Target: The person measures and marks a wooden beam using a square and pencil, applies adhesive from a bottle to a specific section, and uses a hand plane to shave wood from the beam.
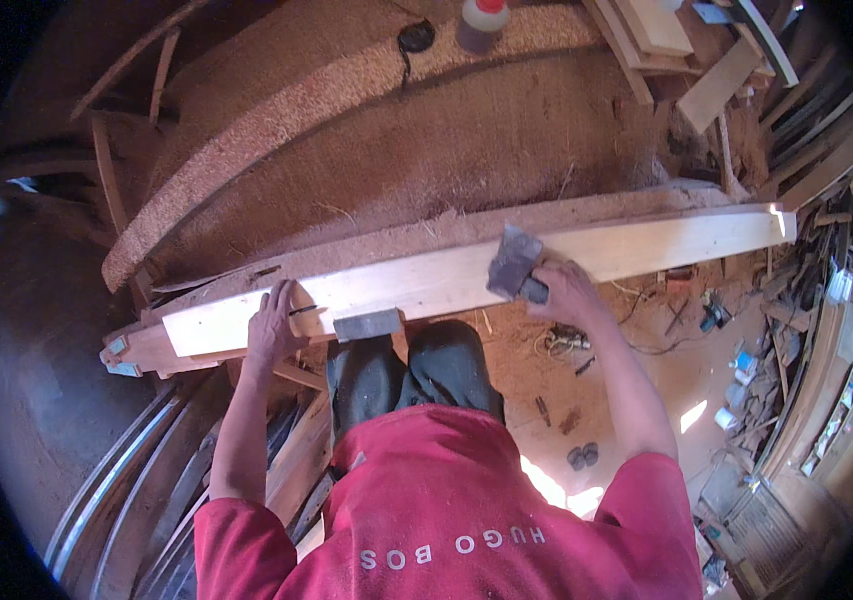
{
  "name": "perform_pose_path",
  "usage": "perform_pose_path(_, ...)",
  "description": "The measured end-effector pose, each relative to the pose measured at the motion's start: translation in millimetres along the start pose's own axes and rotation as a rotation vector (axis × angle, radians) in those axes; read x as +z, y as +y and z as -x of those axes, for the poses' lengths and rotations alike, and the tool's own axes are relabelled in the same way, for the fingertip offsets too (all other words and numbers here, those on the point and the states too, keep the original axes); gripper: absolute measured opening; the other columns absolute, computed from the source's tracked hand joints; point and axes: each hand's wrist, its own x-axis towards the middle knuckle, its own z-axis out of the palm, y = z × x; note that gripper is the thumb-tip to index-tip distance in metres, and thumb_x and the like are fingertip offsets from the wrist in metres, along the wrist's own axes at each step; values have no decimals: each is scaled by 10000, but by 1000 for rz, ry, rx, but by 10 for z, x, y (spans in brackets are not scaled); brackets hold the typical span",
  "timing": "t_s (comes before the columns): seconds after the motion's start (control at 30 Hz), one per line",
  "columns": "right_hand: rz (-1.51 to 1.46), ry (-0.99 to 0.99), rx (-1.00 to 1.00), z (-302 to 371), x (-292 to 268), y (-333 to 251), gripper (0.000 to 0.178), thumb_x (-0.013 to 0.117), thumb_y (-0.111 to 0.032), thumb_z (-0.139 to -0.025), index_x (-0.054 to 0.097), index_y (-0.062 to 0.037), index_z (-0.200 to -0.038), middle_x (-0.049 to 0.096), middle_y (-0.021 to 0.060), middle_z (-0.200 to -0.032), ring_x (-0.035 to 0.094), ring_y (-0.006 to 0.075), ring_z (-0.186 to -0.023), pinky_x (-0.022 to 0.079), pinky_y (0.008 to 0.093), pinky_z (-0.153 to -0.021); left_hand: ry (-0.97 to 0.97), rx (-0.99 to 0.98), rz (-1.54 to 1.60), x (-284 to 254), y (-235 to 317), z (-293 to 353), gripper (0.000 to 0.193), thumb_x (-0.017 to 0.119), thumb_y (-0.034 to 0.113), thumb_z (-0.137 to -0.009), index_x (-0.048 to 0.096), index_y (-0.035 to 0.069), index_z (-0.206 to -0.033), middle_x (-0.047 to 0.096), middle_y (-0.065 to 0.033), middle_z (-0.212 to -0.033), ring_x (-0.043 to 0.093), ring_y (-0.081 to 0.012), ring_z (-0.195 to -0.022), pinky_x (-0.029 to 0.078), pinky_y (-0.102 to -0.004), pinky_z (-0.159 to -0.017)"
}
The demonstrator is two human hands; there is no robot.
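Note:
A long pale wooden board (427, 280) lies across the bench in front of me. My left hand (275, 325) rests on its left part, fingers stretched along the surface. A thin dark stick like a pencil (304, 309) is beside the thumb; I cannot tell whether the hand touches it. My right hand (569, 294) is closed around a dark grey piece (516, 258), which looks like folded sandpaper, over the right half of the board. Between the hands, a grey rectangular block (368, 324) sits at the board's near edge.
Sawdust covers the bench (507, 130) behind the board. A curved strip (277, 115) crosses it, near a red-capped bottle (484, 24) and a black tape measure (415, 38). Boards (722, 85) are stacked far right. Long planks (137, 480) lean lower left. Cables (567, 345) lie on the floor.

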Motion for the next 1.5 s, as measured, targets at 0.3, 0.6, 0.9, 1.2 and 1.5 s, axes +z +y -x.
perform_pose_path(0.3, 145, 142, -102, 49, -50, 265, 544, 857, -234, -725, 715, -119, -1238, 656, 137, -1248, 584, 332, -1245, 444, 456, -1114, 125, -91, 5, -78, -160, 154, 1114, 946, 408, -659, 344, 202, -1573, 397, -118, -1585, 549, -410, -1278, 526, -506, -1037)
perform_pose_path(0.6, -5, 215, -148, -885, -171, -764, 286, 667, -149, -908, 733, -70, -1174, 700, 187, -1180, 639, 374, -1160, 506, 468, -1025, 824, -637, 54, 395, -475, -189, 463, 666, 404, -962, 641, 34, -1239, 651, -199, -1176, 603, -406, -1087, 485, -519, -912)
perform_pose_path(0.9, 113, -241, -439, -2671, 1173, -2323, 308, 638, -231, -954, 734, -37, -1173, 702, 218, -1223, 646, 399, -1183, 499, 460, -1047, 793, -766, 47, 432, -463, -273, 409, 645, 378, -935, 644, 79, -1215, 636, -125, -1169, 588, -347, -1084, 460, -499, -911)
perform_pose_path(1.2, 252, -298, -326, -2555, 1269, -2428, 269, 574, -181, -923, 731, -9, -1058, 683, 240, -1207, 628, 423, -1173, 487, 498, -1011, 800, -782, 92, 476, -502, -258, 416, 629, 392, -929, 650, 91, -1215, 657, -123, -1120, 594, -340, -1008, 458, -487, -863)
perform_pose_path(1.5, -82, -14, -347, -2042, 811, -2493, 229, 702, -149, -930, 725, 21, -1082, 726, 220, -1090, 688, 397, -1016, 532, 440, -897, 836, -765, 80, 552, -561, -211, 428, 609, 418, -934, 652, 99, -1215, 666, -96, -1090, 571, -277, -980, 407, -440, -843)
